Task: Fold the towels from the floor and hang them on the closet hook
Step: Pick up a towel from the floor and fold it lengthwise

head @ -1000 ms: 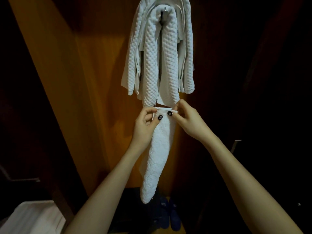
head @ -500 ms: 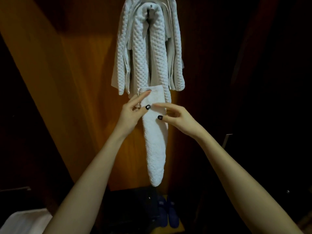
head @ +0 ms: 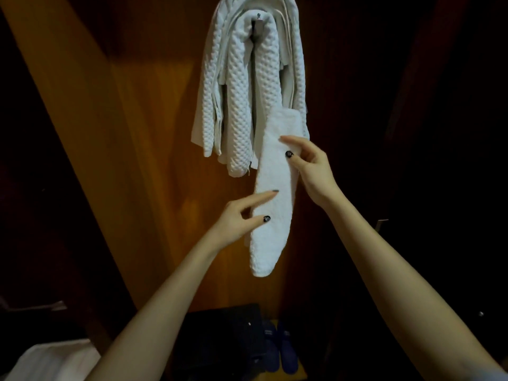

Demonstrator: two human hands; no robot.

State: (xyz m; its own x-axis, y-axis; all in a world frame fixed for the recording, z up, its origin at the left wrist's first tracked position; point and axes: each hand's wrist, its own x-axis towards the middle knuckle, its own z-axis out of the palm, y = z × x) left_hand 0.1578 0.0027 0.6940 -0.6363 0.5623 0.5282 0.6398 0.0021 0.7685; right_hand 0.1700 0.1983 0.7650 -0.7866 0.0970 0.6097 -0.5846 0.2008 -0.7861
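Wooden closet (head: 137, 138), towels (head: 242, 105) on hook (head: 257, 22), right hand (head: 313, 171) pinching folded towel (head: 275, 171), left hand (head: 233, 224) touching, open-fingered

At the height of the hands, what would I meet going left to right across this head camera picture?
wooden panel → left hand → folded towel → right hand
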